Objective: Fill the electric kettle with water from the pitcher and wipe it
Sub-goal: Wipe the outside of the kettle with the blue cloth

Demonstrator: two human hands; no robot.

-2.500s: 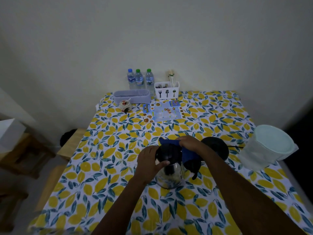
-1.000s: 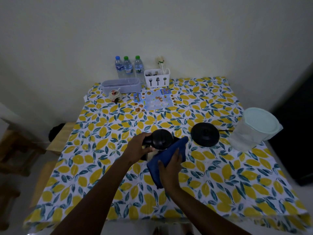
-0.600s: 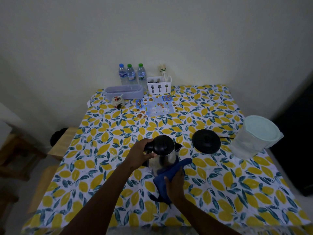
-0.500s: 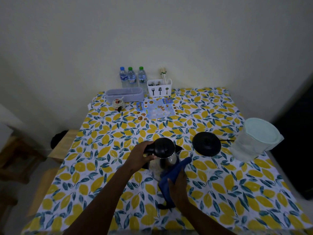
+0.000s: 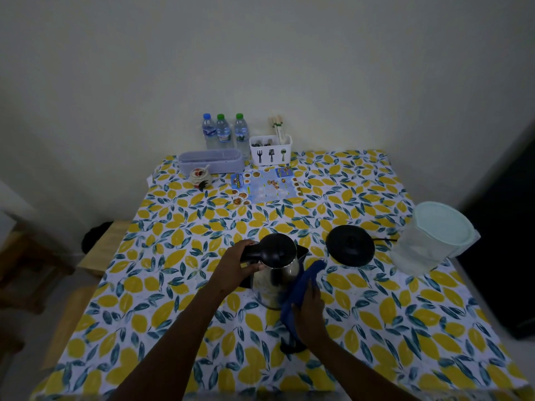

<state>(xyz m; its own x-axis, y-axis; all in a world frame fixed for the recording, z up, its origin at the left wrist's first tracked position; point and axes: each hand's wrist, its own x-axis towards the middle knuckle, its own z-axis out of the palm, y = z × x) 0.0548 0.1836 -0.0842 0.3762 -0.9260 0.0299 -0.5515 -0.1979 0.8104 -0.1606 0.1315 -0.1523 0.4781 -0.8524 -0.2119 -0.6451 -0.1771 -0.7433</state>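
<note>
Kettle: steel body likely slick, heavy if filled; take by handle. Left hand wrapped round handle. Right hand presses blue cloth against kettle side.

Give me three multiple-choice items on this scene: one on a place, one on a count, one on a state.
1. Where is the kettle base?
A. right of the kettle
B. under the kettle
C. beside the bottles

2. How many bottles stand at the wall?
A. two
B. three
C. five

3. What does the right hand do?
A. rests empty
B. lifts the pitcher
C. presses a blue cloth on the kettle

Key: 1 A, the base lies bare beside the kettle; 2 B, three caps show; 3 C, cloth on the steel side while the left hand grips the handle.
</note>
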